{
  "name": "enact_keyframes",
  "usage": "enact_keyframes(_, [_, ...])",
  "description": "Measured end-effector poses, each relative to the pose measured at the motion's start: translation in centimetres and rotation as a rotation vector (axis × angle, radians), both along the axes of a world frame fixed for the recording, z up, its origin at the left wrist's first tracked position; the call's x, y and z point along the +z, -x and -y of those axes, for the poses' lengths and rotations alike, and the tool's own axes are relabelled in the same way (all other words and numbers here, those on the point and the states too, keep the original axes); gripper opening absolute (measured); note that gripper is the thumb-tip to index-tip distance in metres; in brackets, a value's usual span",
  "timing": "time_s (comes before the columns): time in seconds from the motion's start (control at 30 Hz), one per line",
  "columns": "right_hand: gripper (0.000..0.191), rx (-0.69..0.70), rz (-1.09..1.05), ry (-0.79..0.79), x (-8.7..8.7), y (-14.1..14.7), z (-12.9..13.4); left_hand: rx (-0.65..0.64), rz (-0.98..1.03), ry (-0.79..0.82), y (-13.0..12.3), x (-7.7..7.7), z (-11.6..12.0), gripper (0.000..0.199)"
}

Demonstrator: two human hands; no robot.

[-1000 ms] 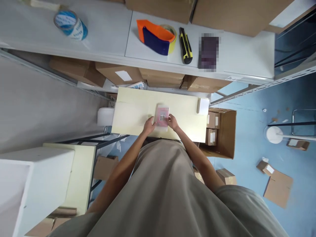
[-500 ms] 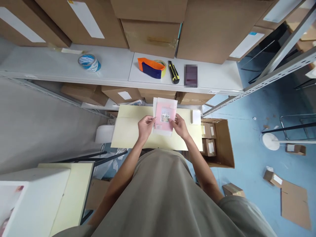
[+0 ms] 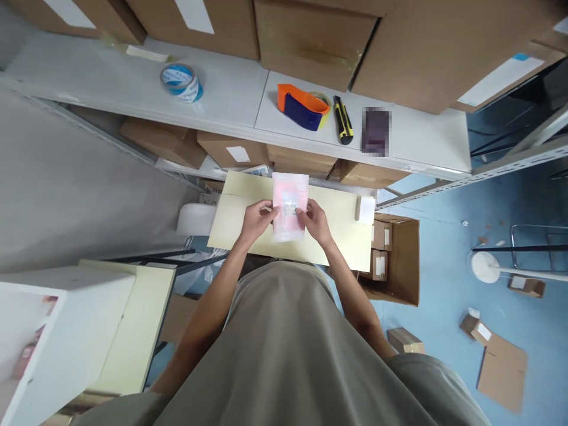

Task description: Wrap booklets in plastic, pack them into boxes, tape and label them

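Observation:
Above a pale yellow table, a pink booklet-like item in a translucent sleeve is held between both hands. It has a small picture at its middle, and its details are blurred. My left hand pinches its left edge with the thumb on top. At its right edge my right hand grips it, the thumb lying across the front near the picture. The fingers behind the sleeve are hidden. To the right on the table stands a small white stack.
On the grey shelf ahead are a blue-and-white tape roll, an orange-and-purple tape dispenser and a yellow-black utility knife. Cardboard boxes line it. An open carton holding smaller boxes stands right of the table.
The pink sleeved item has straightened and its layers look more aligned, with both hands still on it. The camera view has turned slightly, shifting the shelf items right and up.

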State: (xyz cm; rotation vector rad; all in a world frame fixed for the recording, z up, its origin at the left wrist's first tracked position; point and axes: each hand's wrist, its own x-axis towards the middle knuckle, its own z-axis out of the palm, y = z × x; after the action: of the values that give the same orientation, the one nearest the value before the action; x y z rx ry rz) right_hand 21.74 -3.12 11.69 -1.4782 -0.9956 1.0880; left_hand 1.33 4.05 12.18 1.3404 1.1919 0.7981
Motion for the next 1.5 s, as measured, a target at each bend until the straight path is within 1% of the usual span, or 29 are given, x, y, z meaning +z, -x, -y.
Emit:
enact_keyframes(0.07, [0.055, -0.071, 0.122, -0.007, 0.1, 1.7, -1.1, 0.100, -0.079, -0.034, 1.3, -0.3, -0.1, 0.024])
enact_keyframes(0.1, [0.050, -0.078, 0.151, -0.018, 0.3, 2.7, -1.6, 0.147, -0.126, -0.059, 1.9, -0.4, -0.1, 0.020])
enact_keyframes(0.17, [0.041, -0.012, 0.137, -0.036, 0.8, 5.5, -2.7, 0.201, -0.239, -0.133, 3.0, -0.7, 0.0, 0.013])
enact_keyframes(0.23, [0.037, 0.065, 0.110, -0.027, 1.0, 8.7, -3.8, 0.194, -0.360, -0.217, 4.1, -1.0, 0.0, 0.008])
enact_keyframes(0.27, [0.037, 0.066, 0.116, -0.011, 1.0, 10.4, -4.3, 0.180, -0.418, -0.250, 4.6, -1.1, 0.0, 0.006])
enact_keyframes(0.33, [0.039, 0.008, 0.145, 0.034, 0.6, 13.3, -5.2, 0.163, -0.507, -0.275, 5.5, -1.5, -0.1, 0.010])
enact_keyframes(0.4, [0.039, -0.039, 0.139, 0.080, -0.5, 15.3, -6.2, 0.158, -0.533, -0.251, 6.7, -2.1, -0.5, 0.015])
enact_keyframes(0.47, [0.037, -0.033, 0.099, 0.135, -2.0, 16.4, -7.3, 0.098, -0.452, -0.195, 8.3, -3.1, -1.2, 0.022])
enact_keyframes(0.53, [0.038, -0.031, 0.073, 0.204, -3.9, 16.8, -8.5, -0.006, -0.320, -0.146, 10.5, -4.7, -2.4, 0.030])
enact_keyframes(0.6, [0.042, -0.056, 0.045, 0.275, -5.9, 17.0, -9.8, -0.047, -0.277, -0.127, 13.0, -6.9, -4.2, 0.033])
enact_keyframes(0.67, [0.044, -0.085, -0.022, 0.328, -7.8, 17.6, -11.3, 0.020, -0.335, -0.082, 15.7, -9.5, -6.4, 0.033])
enact_keyframes(0.73, [0.044, -0.107, -0.112, 0.362, -9.5, 18.6, -12.8, 0.075, -0.359, 0.045, 18.0, -12.2, -8.8, 0.033])
enact_keyframes(0.8, [0.044, -0.130, -0.168, 0.376, -11.2, 19.8, -14.5, 0.061, -0.321, 0.151, 19.6, -14.5, -11.2, 0.029])
enact_keyframes(0.83, [0.043, -0.145, -0.171, 0.385, -12.0, 20.5, -15.4, 0.052, -0.307, 0.168, 20.1, -15.5, -12.4, 0.027])
enact_keyframes(0.9, [0.039, -0.165, -0.122, 0.428, -13.7, 21.7, -17.4, 0.057, -0.314, 0.160, 20.7, -17.0, -14.6, 0.024])
enact_keyframes(0.97, [0.034, -0.159, -0.004, 0.503, -15.4, 22.5, -19.2, 0.078, -0.361, 0.162, 20.7, -18.2, -16.4, 0.024])
enact_keyframes(1.03, [0.032, -0.147, 0.122, 0.575, -17.1, 22.9, -20.7, 0.066, -0.425, 0.184, 20.3, -19.3, -17.7, 0.024])
enact_keyframes(1.1, [0.035, -0.147, 0.209, 0.623, -18.4, 23.0, -21.7, 0.031, -0.489, 0.193, 19.9, -20.3, -18.4, 0.026])
enact_keyframes(1.2, [0.038, -0.170, 0.290, 0.671, -19.9, 22.8, -22.2, -0.016, -0.557, 0.175, 19.2, -21.5, -18.3, 0.025])
enact_keyframes(1.27, [0.037, -0.183, 0.343, 0.702, -20.4, 22.6, -22.1, -0.019, -0.589, 0.156, 18.9, -22.0, -17.9, 0.024])
enact_keyframes(1.33, [0.036, -0.201, 0.384, 0.722, -20.5, 22.5, -21.8, -0.014, -0.597, 0.148, 18.7, -22.1, -17.5, 0.026])
enact_keyframes(1.4, [0.036, -0.227, 0.414, 0.722, -20.3, 22.4, -21.4, -0.015, -0.582, 0.144, 18.7, -21.7, -17.1, 0.030])
enact_keyframes(1.5, [0.040, -0.258, 0.434, 0.684, -19.2, 22.2, -20.4, 0.009, -0.560, 0.115, 19.3, -20.6, -16.1, 0.035])
